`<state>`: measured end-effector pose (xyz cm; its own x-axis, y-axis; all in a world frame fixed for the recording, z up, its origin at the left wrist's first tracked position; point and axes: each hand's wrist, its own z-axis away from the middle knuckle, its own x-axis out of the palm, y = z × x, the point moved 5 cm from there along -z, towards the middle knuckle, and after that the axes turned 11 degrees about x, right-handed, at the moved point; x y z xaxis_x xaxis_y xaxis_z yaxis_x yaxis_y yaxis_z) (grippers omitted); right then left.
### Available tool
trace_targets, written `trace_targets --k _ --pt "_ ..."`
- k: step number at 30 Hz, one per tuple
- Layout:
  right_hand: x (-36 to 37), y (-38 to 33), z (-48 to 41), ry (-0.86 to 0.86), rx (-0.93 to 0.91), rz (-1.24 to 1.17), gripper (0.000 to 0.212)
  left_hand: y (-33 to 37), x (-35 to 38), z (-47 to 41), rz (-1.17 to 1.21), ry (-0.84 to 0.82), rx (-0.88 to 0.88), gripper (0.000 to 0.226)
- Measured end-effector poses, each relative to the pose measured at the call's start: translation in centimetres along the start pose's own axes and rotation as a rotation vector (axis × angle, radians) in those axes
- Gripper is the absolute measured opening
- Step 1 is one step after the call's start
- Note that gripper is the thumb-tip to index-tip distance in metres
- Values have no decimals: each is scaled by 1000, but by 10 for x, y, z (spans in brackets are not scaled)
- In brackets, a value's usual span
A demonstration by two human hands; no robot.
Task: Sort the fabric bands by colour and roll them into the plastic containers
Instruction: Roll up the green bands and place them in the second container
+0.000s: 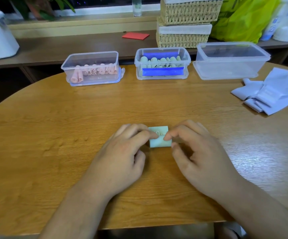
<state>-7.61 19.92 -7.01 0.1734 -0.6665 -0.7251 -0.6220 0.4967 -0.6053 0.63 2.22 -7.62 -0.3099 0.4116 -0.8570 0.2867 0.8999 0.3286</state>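
Both grips, left hand (122, 152) and right hand (203, 152), pinch the rolled green band (159, 144) between them.

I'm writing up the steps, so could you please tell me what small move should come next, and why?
Probably lift the rolled green band, pinched by the left hand and right hand, toward the middle container, since it already holds green rolls.

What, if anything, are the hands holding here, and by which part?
The green band, rolled up on the table. The left hand pinches its left end and the right hand pinches its right end.
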Motion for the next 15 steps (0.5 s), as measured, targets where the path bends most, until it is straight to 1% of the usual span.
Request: trace_targets --k 2,6,9,12,15 --pt "3 -3 0 -17 -47 55 27 -3 2 0 -17 -3 -41 59" --pt "8 -3 -2 -33 -61 138 31 -5 4 1 -35 -26 -84 66" --pt "11 -4 -4 -47 -56 190 35 -4 3 0 -27 -23 -104 70" --pt "13 -3 -10 -52 -41 217 41 -4 3 0 -21 -6 -130 69" --pt "17 -2 -24 -52 -15 220 40 -4 3 -2 -23 -8 -132 70"
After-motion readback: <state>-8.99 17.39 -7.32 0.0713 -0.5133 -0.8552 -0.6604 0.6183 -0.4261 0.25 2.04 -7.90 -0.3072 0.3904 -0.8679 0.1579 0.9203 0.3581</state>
